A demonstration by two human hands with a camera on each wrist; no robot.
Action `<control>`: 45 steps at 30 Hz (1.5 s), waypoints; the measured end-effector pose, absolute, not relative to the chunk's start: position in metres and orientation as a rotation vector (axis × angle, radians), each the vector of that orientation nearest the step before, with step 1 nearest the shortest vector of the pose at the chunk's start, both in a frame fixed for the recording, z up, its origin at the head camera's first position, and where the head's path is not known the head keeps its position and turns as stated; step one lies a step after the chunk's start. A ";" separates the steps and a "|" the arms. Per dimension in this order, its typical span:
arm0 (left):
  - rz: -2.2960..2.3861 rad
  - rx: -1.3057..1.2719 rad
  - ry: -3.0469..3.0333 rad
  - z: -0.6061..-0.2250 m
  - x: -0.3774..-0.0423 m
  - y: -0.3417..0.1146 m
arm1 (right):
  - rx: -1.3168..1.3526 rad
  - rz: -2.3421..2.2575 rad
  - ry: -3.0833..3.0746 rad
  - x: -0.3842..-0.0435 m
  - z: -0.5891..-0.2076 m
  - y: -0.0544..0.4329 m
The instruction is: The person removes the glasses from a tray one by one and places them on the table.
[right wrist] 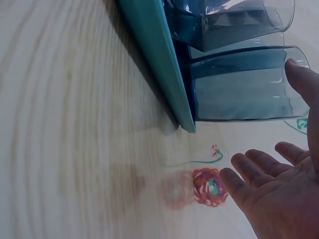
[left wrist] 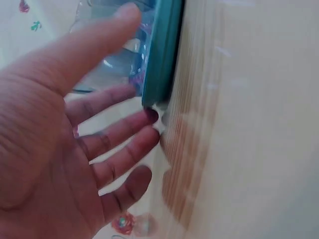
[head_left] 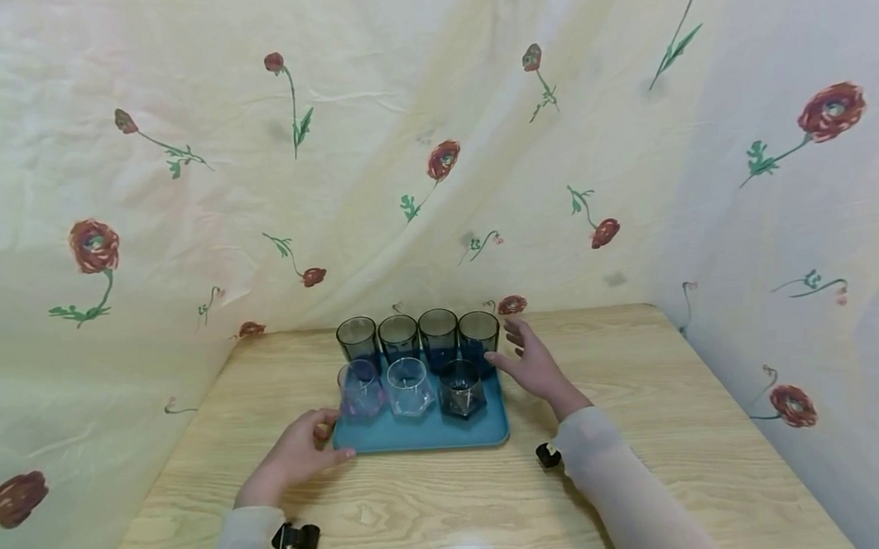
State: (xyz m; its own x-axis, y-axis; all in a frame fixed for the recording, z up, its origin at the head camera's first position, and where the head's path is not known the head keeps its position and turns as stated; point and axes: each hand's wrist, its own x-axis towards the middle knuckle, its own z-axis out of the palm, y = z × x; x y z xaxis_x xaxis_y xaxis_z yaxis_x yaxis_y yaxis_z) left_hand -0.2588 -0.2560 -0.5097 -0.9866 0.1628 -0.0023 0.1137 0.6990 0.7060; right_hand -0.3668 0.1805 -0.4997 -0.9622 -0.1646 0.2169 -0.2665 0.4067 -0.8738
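Observation:
A teal tray carries a back row of several tall grey-tinted glasses and a front row of three shorter ones. These are a pinkish glass, a clear glass and a dark grey glass. My left hand is at the tray's front left corner, thumb by the front edge; in the left wrist view its spread fingertips reach the corner of the tray. My right hand is beside the rightmost tall glass, fingers extended and holding nothing. The right wrist view shows the thumb close to that glass's rim.
The tray stands on a light wood-grain table near its back edge. Flower-printed cloth hangs behind the table and along both sides. Black straps with small devices are on both wrists.

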 end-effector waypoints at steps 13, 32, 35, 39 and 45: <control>1.176 0.210 2.916 -0.521 -0.255 -0.255 | 0.411 1.679 -2.541 -0.372 -0.504 0.168; 1.191 0.239 2.935 -0.523 -0.260 -0.257 | 0.334 1.757 -2.512 -0.375 -0.507 0.163; 1.199 0.220 2.923 -0.524 -0.261 -0.257 | 0.340 1.737 -2.519 -0.375 -0.508 0.162; 1.196 0.217 2.920 -0.527 -0.260 -0.258 | 0.341 1.680 -2.553 -0.375 -0.509 0.161; 1.203 0.216 2.913 -0.528 -0.259 -0.260 | 0.308 1.712 -2.532 -0.375 -0.511 0.157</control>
State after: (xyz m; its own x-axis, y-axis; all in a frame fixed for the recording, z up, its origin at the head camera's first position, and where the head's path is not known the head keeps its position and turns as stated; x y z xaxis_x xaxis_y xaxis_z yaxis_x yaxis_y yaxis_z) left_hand -0.2589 -0.2598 -0.5278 -0.9905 0.1194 0.0684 0.1329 0.7007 0.7009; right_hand -0.3754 0.1567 -0.5112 -0.9775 -0.1263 0.1691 -0.2039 0.3596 -0.9105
